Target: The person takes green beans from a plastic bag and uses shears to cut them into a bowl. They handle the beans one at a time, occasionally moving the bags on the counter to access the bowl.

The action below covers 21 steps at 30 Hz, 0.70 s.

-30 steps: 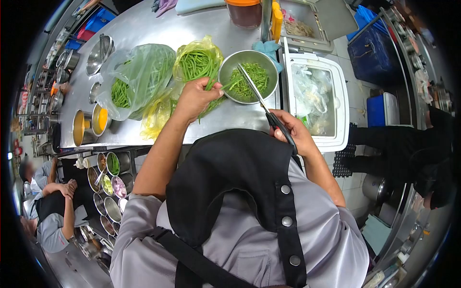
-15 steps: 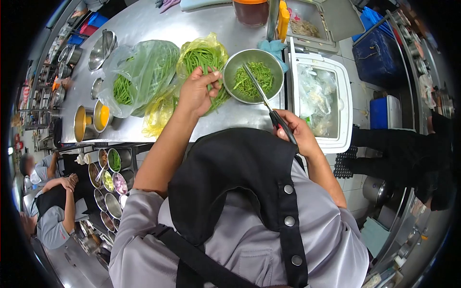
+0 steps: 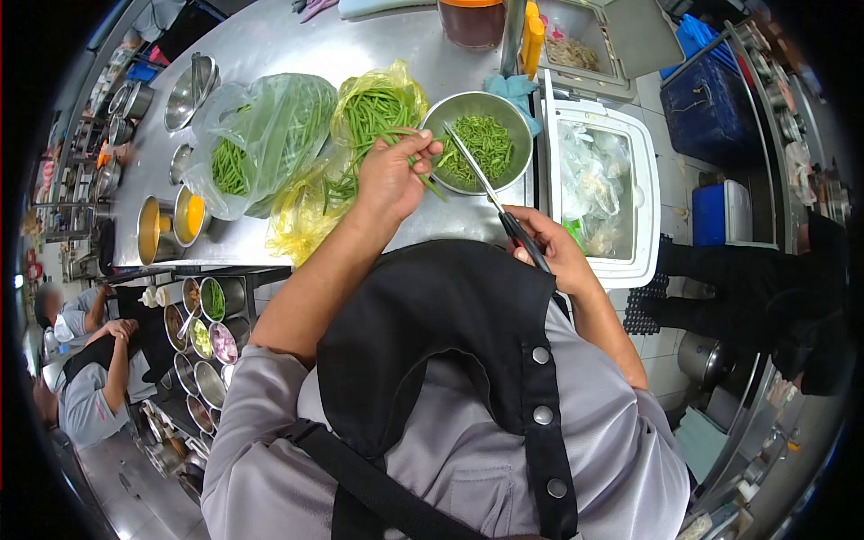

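Observation:
My left hand (image 3: 396,175) is closed around a few long green beans at the left rim of a steel bowl (image 3: 520,175). Cut green pieces (image 3: 481,144) lie inside that bowl. Black-handled scissors (image 3: 522,236) are in my right hand (image 3: 549,252), with their blades over the bowl and near the fingertips of my left hand. Behind my left hand, a yellow plastic bag (image 3: 416,90) holds more long beans (image 3: 373,108). A clear bag (image 3: 270,117) of green beans sits to its left.
Two metal containers with yellow contents (image 3: 155,229) stand at the table's left edge. A white bin (image 3: 650,198) with plastic bags is right of the table (image 3: 270,45). A co-worker (image 3: 94,387) is at lower left; another person's dark-clothed legs (image 3: 720,279) are at right.
My left hand has moved right, to the bowl's rim, with beans in it. The scissors and my right hand have shifted slightly left. The co-worker at lower left has moved a little.

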Motion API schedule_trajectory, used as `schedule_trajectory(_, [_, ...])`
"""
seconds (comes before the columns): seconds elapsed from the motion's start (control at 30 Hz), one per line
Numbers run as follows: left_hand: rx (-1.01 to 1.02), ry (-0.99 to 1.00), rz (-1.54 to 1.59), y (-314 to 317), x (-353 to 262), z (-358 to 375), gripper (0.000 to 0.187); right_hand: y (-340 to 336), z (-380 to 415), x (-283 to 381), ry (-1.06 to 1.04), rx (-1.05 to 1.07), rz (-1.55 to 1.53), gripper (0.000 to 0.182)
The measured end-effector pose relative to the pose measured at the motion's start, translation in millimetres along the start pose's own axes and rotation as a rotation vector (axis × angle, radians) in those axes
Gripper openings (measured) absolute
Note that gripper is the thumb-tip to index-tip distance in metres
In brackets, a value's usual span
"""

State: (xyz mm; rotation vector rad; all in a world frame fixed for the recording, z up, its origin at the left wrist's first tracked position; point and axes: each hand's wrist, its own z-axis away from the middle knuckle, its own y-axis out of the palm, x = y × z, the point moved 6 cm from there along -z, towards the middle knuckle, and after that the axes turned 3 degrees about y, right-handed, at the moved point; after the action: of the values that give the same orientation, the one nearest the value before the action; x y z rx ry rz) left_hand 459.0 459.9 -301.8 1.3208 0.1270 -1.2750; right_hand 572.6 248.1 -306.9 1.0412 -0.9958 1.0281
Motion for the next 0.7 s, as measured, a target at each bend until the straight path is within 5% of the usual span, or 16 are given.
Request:
schedule_trajectory(0.53, [-0.015, 0.051, -0.112, 1.3, -0.6, 5.3, 0.015, -4.1, -4.2, -18.6, 0.125, -0.092, 0.038, 0.052])
schedule_trajectory(0.7, [-0.038, 0.123, -0.146, -7.4, -27.7, 18.7, 0.013, -4.9, -1.3, -2.7, 0.000, -0.136, 0.021, 0.056])
